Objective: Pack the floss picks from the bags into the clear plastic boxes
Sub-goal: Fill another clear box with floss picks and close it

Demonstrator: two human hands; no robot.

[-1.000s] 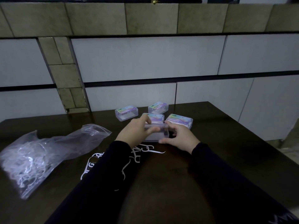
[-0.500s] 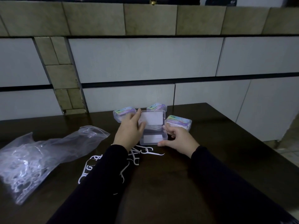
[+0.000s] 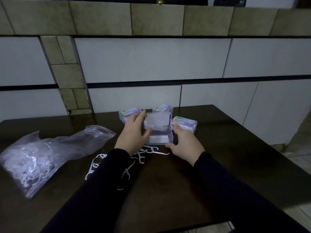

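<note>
Two hands flank open box — L touches lid, R loose, empty; picks lie just nearer, L-side.

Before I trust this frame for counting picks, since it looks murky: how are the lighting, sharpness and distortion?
Head view: dim, bluish light; the dark table swallows the sleeves. Wide-angle bending curves the wall tiles near the edges. The bag at left is smeared, its picks blurring together; the loose floss picks read clearly as white outlines. The open box is fairly sharp.

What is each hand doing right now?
Left hand: open, fingers on the raised lid of the clear plastic box.
Right hand: open, steadying the box's right side.
</note>
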